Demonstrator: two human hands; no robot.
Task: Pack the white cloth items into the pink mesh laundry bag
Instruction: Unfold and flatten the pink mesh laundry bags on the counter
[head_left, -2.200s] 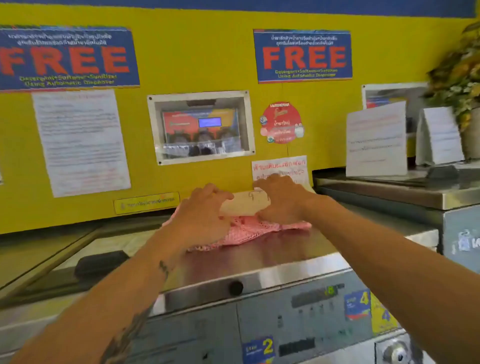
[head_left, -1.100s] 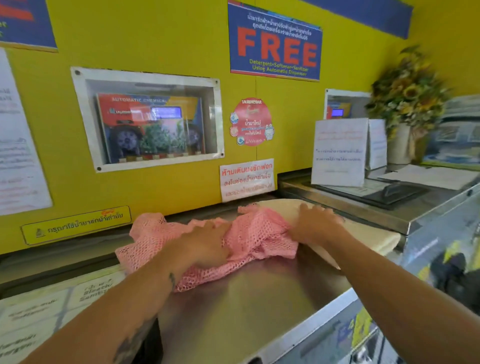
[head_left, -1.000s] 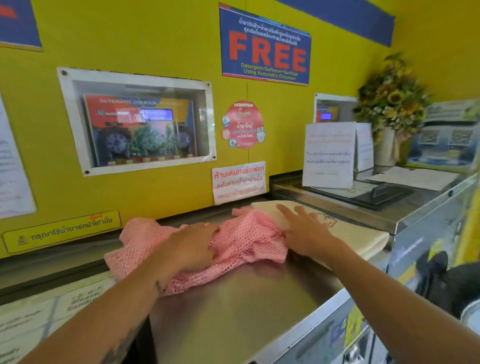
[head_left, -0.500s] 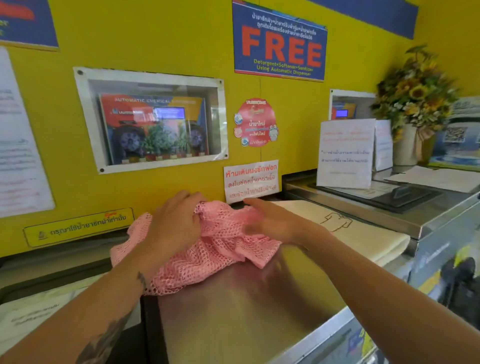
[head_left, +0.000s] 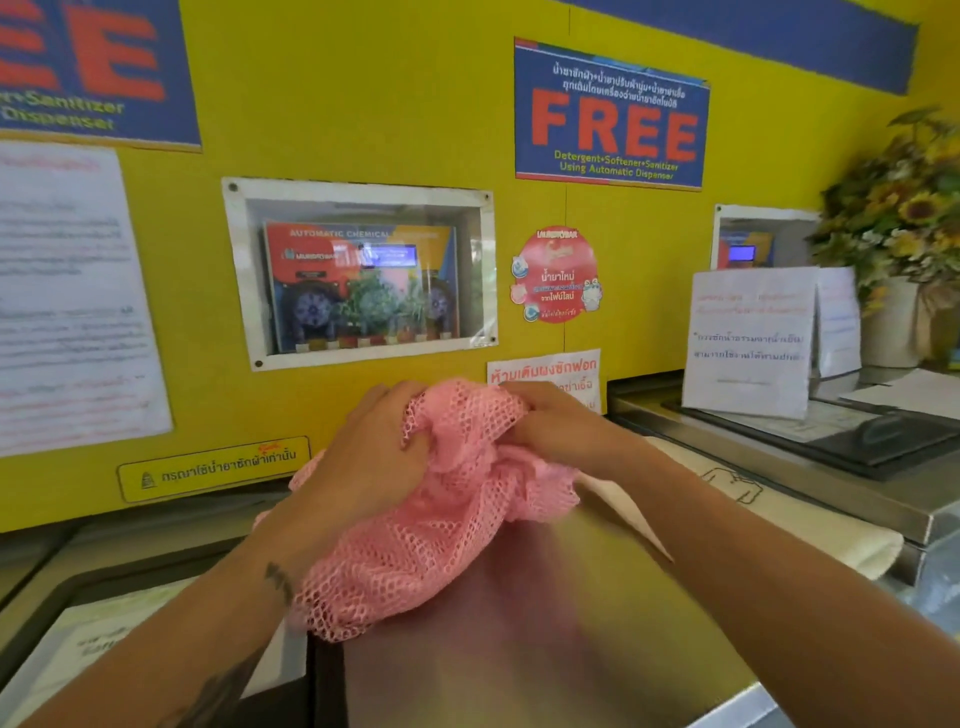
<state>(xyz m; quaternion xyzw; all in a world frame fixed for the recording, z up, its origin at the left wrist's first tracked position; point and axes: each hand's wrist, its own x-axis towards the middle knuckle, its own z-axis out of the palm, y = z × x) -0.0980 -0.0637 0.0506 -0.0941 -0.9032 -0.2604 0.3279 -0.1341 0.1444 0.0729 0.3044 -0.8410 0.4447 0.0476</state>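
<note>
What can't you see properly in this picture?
- Mesh bag opening: bunched between left hand and right hand.
- White cloth: partly behind the right forearm.
- Poster, left: cut off by the frame edge.
- Paper notice: print too blurry.

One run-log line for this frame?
left hand: gripping pink mesh bag | right hand: gripping bag | white cloth: outside bag, on washer top

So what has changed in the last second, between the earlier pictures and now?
The right hand left the folded white cloth and took hold of the pink mesh laundry bag. Both hands now bunch the bag's top and lift it off the steel washer top; the left hand kept its grip. The cloth stayed flat at the right, outside the bag.
</note>
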